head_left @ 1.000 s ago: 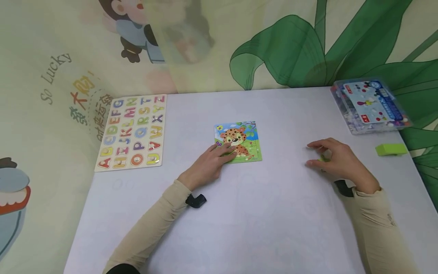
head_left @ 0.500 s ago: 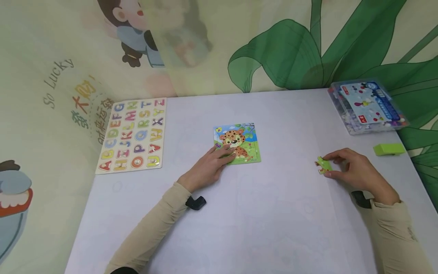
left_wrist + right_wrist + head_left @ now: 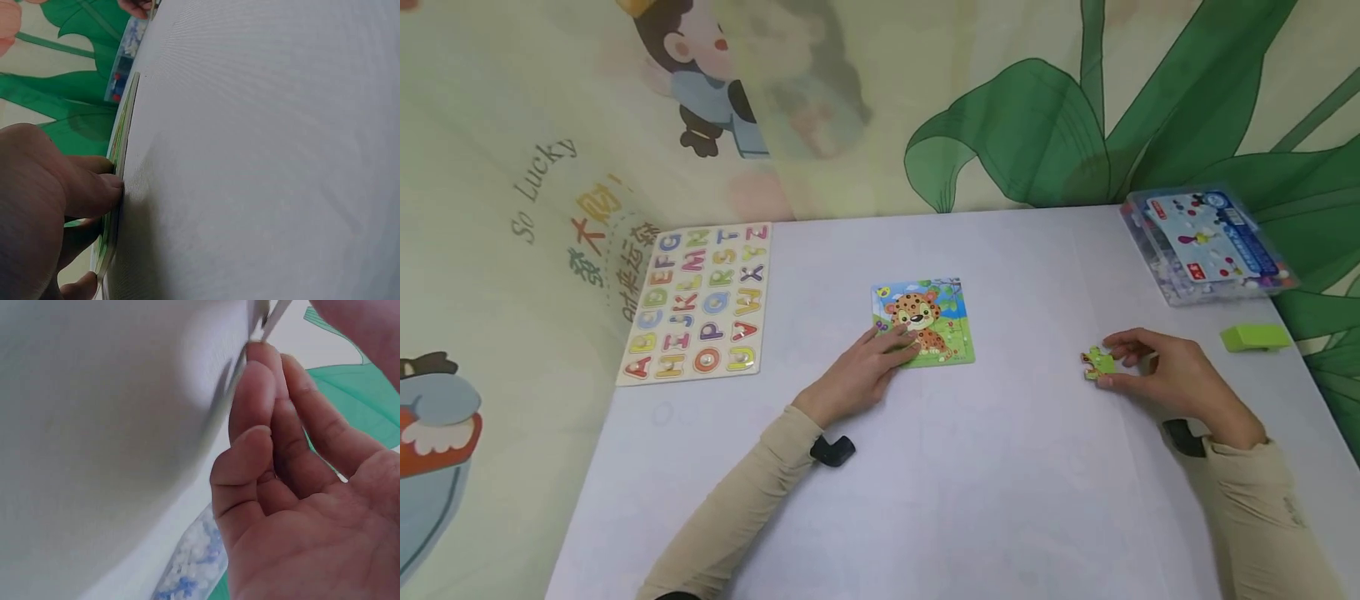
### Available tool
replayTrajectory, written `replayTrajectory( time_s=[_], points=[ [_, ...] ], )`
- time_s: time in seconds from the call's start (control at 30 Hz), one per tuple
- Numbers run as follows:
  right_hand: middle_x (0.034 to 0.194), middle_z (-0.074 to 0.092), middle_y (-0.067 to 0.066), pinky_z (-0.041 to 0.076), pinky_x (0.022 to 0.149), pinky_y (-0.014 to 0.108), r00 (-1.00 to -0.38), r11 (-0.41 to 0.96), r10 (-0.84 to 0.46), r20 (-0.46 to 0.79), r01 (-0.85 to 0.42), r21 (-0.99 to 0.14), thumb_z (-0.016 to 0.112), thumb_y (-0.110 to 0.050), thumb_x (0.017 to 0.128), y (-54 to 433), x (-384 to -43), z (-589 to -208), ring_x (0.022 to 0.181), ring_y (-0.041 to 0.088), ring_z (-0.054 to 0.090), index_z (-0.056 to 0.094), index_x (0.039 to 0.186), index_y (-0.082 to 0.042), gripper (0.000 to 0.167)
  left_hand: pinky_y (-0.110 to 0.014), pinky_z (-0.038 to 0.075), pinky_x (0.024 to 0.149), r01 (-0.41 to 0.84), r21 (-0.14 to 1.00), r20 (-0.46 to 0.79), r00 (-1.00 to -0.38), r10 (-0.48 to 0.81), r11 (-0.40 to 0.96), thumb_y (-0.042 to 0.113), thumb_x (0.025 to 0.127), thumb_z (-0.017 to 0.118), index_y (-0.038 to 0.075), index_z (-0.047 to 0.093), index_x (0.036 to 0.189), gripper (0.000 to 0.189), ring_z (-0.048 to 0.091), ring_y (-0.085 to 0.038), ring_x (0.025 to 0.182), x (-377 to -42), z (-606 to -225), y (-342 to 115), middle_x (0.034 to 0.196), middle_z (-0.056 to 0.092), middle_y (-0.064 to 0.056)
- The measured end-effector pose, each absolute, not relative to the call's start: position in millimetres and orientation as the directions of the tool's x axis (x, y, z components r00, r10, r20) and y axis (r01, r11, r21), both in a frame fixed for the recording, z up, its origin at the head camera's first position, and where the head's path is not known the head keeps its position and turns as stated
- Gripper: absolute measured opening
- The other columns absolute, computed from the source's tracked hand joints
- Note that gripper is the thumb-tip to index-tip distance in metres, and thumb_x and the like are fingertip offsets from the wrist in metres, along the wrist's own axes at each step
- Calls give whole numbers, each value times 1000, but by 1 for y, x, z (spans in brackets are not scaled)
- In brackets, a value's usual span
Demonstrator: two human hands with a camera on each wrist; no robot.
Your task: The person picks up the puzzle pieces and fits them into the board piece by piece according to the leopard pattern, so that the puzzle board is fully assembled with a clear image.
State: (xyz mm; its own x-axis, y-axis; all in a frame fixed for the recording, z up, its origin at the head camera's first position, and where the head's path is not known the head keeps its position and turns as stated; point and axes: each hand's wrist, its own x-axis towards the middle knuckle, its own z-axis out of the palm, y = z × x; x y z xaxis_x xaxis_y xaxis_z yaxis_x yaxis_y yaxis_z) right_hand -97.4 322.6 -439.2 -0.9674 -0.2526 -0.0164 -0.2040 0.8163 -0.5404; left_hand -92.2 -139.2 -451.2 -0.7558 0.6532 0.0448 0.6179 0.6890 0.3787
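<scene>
A square jigsaw puzzle (image 3: 953,321) with a spotted leopard cub lies face up on the white table. My left hand (image 3: 859,368) rests on its lower left part, fingers fairly straight across the picture and covering some of it. In the left wrist view the thumb tip touches the board's edge (image 3: 130,119). Well to the right, my right hand (image 3: 1183,379) pinches a small green jigsaw piece (image 3: 1099,363) between thumb and fingertips, its knobbed side facing left. The right wrist view shows this hand's (image 3: 300,481) other fingers curled, with the piece seen edge-on.
An alphabet board (image 3: 763,325) of coloured letters lies at the left. At the back right is a clear plastic box (image 3: 1210,242) with small beads and a printed label, and a bright green block (image 3: 1255,337) sits in front of it. A patterned cloth hangs behind the table.
My right hand drew back to the right, exposing the jigsaw piece in its fingers, then shifted slightly left. My left hand stays on the puzzle. The head view tilted slightly.
</scene>
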Motion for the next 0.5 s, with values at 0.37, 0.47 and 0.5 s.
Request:
replayTrajectory(
  time_s=[0.37, 0.47, 0.5],
  points=[
    [99, 73, 9, 44, 67, 10, -949, 762, -302, 89, -297, -576, 96, -21, 80, 308, -109, -445, 83, 0, 55, 77, 121, -5, 48, -51, 24, 133, 620, 379, 57, -756, 652, 687, 6, 106, 61, 8, 63, 148, 42, 40, -29, 157, -91, -455, -139, 158, 57, -9],
    [98, 72, 5, 45, 66, 11, -929, 729, -350, 124, -353, -586, 96, -17, 79, 290, -119, -443, 83, 3, 56, 77, 121, -7, 48, -51, 24, 133, 620, 372, 63, -759, 648, 691, 6, 106, 61, 8, 64, 147, 41, 40, -28, 157, -92, -453, -140, 157, 57, -9],
    [97, 72, 4, 46, 66, 12, -920, 716, -369, 132, -372, -591, 96, -15, 78, 282, -122, -442, 82, 4, 57, 77, 121, -7, 48, -51, 25, 133, 619, 366, 64, -762, 645, 695, 6, 106, 61, 8, 65, 146, 40, 41, -28, 157, -92, -452, -140, 157, 58, -9]
  ],
)
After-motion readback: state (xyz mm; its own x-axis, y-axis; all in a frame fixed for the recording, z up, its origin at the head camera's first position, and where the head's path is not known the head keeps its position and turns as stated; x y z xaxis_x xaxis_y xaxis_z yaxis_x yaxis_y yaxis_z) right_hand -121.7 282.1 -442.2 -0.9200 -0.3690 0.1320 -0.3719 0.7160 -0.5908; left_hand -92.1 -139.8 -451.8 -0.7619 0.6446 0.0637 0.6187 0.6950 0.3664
